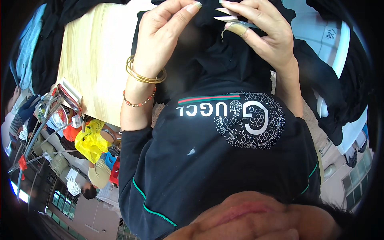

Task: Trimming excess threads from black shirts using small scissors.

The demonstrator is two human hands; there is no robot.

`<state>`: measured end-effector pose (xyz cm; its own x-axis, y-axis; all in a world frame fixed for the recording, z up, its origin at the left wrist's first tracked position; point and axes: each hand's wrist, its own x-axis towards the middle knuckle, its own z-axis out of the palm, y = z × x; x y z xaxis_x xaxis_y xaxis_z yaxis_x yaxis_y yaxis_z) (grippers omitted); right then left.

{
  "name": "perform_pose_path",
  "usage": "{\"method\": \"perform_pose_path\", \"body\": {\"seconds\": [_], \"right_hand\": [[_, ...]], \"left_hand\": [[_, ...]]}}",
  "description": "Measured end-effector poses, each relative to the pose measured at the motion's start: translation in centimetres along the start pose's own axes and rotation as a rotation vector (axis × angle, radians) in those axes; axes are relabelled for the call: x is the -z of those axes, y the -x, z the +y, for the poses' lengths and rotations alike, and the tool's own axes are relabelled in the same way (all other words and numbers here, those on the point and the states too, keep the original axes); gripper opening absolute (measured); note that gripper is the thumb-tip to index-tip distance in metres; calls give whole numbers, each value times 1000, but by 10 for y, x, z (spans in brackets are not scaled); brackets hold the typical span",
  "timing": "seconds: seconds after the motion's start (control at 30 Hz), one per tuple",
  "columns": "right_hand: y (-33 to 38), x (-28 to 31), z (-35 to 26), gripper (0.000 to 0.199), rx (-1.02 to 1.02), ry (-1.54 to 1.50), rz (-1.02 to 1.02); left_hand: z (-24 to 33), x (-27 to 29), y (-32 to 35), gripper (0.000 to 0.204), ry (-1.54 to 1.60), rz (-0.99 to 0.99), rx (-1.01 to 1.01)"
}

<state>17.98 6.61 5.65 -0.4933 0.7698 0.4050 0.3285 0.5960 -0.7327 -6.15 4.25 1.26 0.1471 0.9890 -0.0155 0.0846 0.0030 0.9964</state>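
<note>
My left hand [170, 26] is at the top edge of the view, thumb and forefinger pressed together in a pinch. Whatever lies between those fingertips is too small to make out against the dark cloth. Small thread snips [227, 19] are in my right hand [267, 30], their two pointed blades apart and aimed toward my left hand. Tan tape [237, 29] wraps the right thumb, with a loose end hanging. Black cloth [212, 44] lies below and between both hands. The upper edge cuts off some fingers.
A pale wood-grain tabletop [90, 60] extends on the left. Beside it are a yellow plastic bag [91, 141] and a wire-framed rack with clutter. More black cloth [316, 68] hangs over a white surface [343, 52] on the right. Another person [99, 175] is at the lower left.
</note>
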Motion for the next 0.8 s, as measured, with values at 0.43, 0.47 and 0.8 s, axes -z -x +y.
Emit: {"method": "perform_pose_path", "body": {"seconds": [0.43, 0.47, 0.8], "right_hand": [[-12, -5, 5, 31, 92, 149, -5], [-13, -6, 6, 31, 93, 149, -3], [4, -1, 34, 36, -436, -255, -106]], "left_hand": [[1, -1, -2, 23, -9, -10, -24], [0, 0, -2, 23, 8, -12, -14], [20, -44, -59, 3, -20, 245, -1030]]}}
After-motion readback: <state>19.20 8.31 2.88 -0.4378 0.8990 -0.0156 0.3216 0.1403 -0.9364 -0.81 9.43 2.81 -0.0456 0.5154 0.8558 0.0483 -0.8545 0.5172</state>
